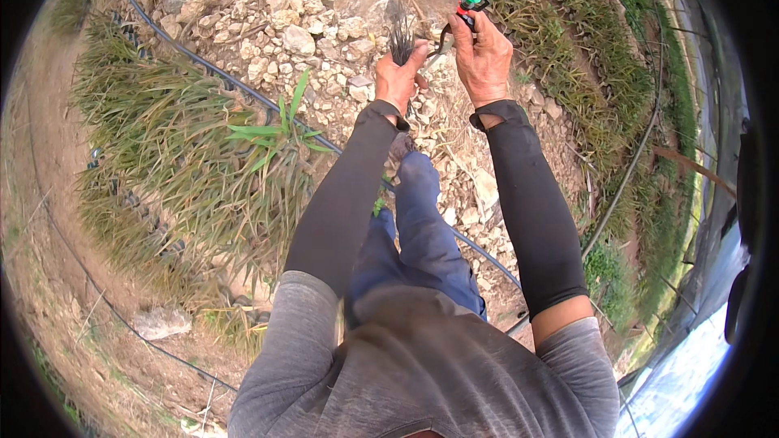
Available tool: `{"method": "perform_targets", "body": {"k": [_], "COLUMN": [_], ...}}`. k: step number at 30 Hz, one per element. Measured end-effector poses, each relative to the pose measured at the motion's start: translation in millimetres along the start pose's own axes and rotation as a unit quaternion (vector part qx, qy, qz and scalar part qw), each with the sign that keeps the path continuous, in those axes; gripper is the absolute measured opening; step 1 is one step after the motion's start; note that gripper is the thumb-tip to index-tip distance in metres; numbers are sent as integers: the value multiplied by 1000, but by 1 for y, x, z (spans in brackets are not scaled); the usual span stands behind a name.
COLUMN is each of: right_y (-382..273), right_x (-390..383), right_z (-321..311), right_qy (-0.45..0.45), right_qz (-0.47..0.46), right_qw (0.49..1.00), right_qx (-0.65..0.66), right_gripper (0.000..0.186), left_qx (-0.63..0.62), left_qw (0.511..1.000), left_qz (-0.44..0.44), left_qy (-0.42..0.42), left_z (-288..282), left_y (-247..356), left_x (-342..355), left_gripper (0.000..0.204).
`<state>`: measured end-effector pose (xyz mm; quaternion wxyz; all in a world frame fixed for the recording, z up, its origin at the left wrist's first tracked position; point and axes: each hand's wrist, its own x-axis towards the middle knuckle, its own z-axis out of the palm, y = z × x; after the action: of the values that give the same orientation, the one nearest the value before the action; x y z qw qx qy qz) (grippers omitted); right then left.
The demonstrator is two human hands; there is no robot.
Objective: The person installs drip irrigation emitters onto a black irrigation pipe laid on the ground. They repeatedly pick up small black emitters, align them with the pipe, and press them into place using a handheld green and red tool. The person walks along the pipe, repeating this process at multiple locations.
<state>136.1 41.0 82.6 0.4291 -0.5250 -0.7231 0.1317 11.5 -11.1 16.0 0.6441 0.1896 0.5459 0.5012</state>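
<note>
My left hand is closed around a bundle of thin dark strands, their loose ends sticking up past the fingers. To its right, my right hand grips a small micro-sprinkler by its lower end. The sprinkler has a black frame, a green middle and a red part below. A short piece of thin black tube curves down from beside the sprinkler toward my left hand. Whether it joins the sprinkler is hidden by my right fingers. Both hands are held out in front of me, close together but apart.
Under my hands lies rubble of pale stones. A black hose crosses the ground diagonally, passing by my legs. Rows of potted grassy plants stand on the left, with more plant rows on the right. Dark netting borders the far right.
</note>
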Motion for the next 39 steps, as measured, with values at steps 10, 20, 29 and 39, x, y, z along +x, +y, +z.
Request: {"method": "perform_targets", "body": {"k": [10,20,29,39], "right_y": [-4,0,-11,-17], "right_x": [14,11,-10,-25], "right_z": [-21,-38,-21,-22], "right_qy": [-209,-218,-153,-233], "right_qz": [64,143,125,124], "right_qw": [975,964,980,965], "right_qx": [33,57,-29,-1], "right_gripper": [33,53,24,31], "left_qx": [-10,-24,-76,-225], "left_qw": [999,975,922,907], "left_qz": [-44,-132,-202,-194], "left_qy": [26,176,321,299], "left_z": [-52,-199,-290,-276], "left_y": [-27,-77,-136,-133], "left_x": [-35,-154,-285,-326], "left_gripper": [39,35,33,29]}}
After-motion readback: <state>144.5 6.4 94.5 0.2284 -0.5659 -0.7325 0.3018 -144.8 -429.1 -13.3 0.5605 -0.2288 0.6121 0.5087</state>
